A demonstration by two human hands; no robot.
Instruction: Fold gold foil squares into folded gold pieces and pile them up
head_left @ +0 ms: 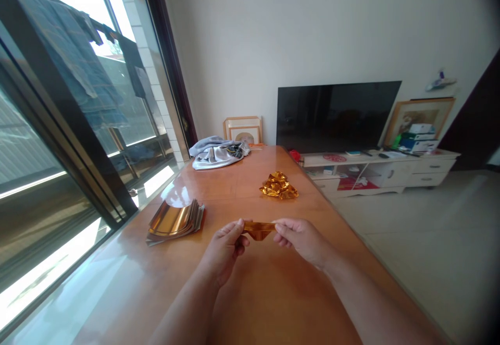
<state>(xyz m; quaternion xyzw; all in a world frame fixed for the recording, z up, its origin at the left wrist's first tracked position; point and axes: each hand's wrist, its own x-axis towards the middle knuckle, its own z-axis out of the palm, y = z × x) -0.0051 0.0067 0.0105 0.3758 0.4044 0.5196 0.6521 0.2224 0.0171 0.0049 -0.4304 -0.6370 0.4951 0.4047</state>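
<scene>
A folded piece of gold foil paper [259,230] is stretched between my two hands, just above the table. My left hand [229,246] pinches its left end between thumb and fingers. The right end is gripped by my right hand [300,237] in the same way. The folded piece has a straight top edge, and its lower edge narrows downward. To the left lies a stack of gold foil sheets [175,221], curling up at the sides. Beyond my hands sits a small pile of folded gold foil pieces [278,186].
The long wooden table [234,189] reaches toward the wall. Grey cloth [219,153] lies at its far end, near picture frames [242,129]. A large window [97,100] runs along the left. A television [336,117] stands on a white cabinet [394,174] beyond the right side.
</scene>
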